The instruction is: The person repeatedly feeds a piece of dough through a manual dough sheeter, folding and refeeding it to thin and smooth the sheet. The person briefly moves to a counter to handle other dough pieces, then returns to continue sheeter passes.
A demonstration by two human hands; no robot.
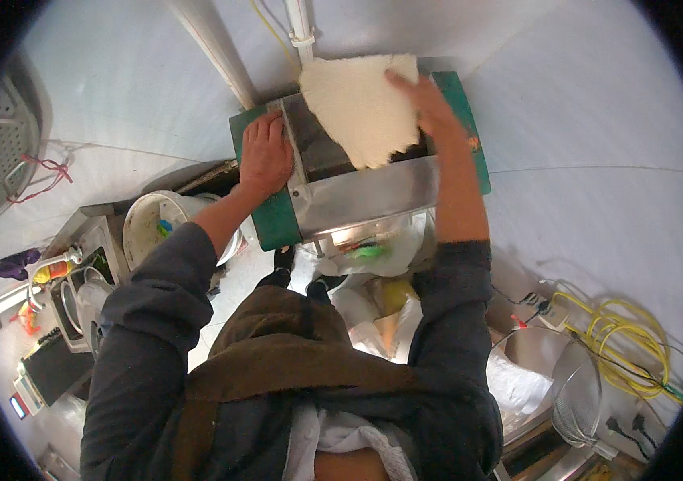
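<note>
A pale sheet of dough [361, 108] with a ragged near edge lies over the top of a metal roller machine, a dough sheeter [369, 192] with green side panels. My left hand [267, 156] rests on the machine's left side, its fingers laid over the top of the panel and nothing held in them. Across the right part of the dough reaches my right hand [430, 104], fingers stretched out and touching the sheet's surface. That hand is slightly blurred. Part of the dark rollers shows to the left of the dough.
Left of the machine stands a white bucket [145, 228]. A metal sink [101, 248] with bottles and tools is farther left. Coiled yellow cable [622, 345] and a wire strainer [578, 401] are at the lower right. Bags [373, 313] lie beneath the machine.
</note>
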